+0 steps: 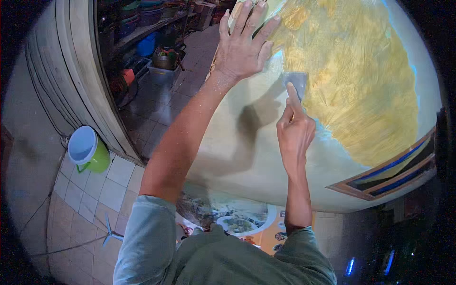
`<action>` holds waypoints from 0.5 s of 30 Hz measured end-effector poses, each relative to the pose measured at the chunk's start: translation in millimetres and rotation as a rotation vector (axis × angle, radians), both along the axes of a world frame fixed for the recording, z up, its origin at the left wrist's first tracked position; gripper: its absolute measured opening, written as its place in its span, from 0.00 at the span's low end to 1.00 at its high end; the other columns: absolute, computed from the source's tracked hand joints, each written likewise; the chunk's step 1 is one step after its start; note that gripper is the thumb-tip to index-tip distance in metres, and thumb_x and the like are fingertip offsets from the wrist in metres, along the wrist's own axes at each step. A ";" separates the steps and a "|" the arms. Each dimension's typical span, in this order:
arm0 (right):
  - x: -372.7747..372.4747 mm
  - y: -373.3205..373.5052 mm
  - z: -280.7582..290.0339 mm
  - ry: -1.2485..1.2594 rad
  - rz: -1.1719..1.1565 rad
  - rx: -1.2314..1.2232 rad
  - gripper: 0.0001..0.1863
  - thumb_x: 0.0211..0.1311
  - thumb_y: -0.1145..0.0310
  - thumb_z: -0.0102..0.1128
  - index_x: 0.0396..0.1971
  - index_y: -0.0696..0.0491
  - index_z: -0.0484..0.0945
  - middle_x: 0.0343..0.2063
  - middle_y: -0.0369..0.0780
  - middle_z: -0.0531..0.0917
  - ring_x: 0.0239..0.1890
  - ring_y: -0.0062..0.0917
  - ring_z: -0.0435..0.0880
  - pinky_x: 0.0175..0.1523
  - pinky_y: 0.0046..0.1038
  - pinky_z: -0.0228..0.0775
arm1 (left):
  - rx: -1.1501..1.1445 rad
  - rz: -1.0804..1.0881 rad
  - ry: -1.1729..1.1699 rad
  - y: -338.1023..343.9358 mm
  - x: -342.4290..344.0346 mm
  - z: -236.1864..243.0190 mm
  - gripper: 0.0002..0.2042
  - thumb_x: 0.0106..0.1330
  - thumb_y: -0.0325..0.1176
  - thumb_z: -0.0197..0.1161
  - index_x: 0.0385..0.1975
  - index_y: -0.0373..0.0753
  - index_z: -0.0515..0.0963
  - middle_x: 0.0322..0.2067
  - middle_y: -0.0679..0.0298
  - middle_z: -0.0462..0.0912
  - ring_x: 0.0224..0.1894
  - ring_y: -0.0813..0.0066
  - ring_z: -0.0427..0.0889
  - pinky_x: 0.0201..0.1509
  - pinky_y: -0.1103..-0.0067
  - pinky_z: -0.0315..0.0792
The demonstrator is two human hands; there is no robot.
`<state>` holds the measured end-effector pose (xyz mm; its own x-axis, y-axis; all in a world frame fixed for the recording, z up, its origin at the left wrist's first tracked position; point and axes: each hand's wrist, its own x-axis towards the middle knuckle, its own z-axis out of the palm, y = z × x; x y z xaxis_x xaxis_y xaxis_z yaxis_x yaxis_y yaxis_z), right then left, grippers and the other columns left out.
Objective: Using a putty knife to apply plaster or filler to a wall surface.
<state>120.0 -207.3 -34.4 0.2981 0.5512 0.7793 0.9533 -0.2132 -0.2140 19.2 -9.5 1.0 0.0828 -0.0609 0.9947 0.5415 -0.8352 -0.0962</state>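
My left hand (240,50) lies high on the pale wall (251,166) beside the doorway edge, fingers apart, with whitish specks on the wrist and forearm. My right hand (294,133) grips a putty knife with a wide flat metal blade (298,80), its index finger stretched along it; the handle is mostly hidden by my fingers. The blade is against the wall at the left border of a large rough yellow-ochre patch (361,95), which has ragged pale edges. My arms cast shadows on the wall.
A doorway at left shows shelves (147,23) with tubs and boxes. A green bucket (97,156) stands on floor tiles by the door frame (107,104), near a cable and a thin tripod-like object (109,232). A wood-framed opening (380,175) is at right; a patterned mat (247,213) lies below.
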 end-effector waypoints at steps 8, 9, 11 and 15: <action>17.1 0.6 4.7 -0.030 0.092 -0.002 0.28 0.61 0.80 0.58 0.61 0.43 0.80 0.15 0.49 0.76 0.17 0.42 0.76 0.26 0.40 0.67 | -0.117 0.114 0.086 -3.4 -3.4 4.4 0.35 0.67 0.40 0.62 0.75 0.49 0.60 0.76 0.48 0.50 0.78 0.45 0.46 0.74 0.43 0.47; 11.9 3.2 5.4 -0.029 0.110 0.003 0.28 0.61 0.80 0.58 0.61 0.43 0.80 0.15 0.49 0.76 0.17 0.42 0.76 0.26 0.40 0.67 | -0.114 0.132 0.086 15.0 -1.8 6.5 0.35 0.67 0.40 0.62 0.75 0.49 0.60 0.76 0.48 0.50 0.78 0.45 0.46 0.74 0.43 0.47; 0.9 10.9 7.4 -0.030 0.097 -0.010 0.28 0.60 0.80 0.59 0.61 0.44 0.79 0.16 0.50 0.76 0.18 0.42 0.76 0.27 0.40 0.67 | 0.481 0.238 -0.197 69.4 3.1 7.5 0.36 0.65 0.39 0.63 0.76 0.48 0.59 0.76 0.48 0.51 0.78 0.44 0.47 0.73 0.43 0.48; -0.1 28.9 37.5 -0.163 0.034 0.038 0.29 0.60 0.80 0.59 0.62 0.43 0.79 0.18 0.50 0.79 0.20 0.43 0.80 0.29 0.42 0.70 | -0.034 -0.006 0.005 2.3 7.0 5.3 0.36 0.66 0.40 0.63 0.75 0.48 0.60 0.76 0.48 0.51 0.78 0.44 0.47 0.73 0.44 0.49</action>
<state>119.8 -178.4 3.1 0.1481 0.5277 0.8364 0.9825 -0.1749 -0.0637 26.2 -7.2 6.4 0.0874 -0.0276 0.9958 0.5360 -0.8413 -0.0704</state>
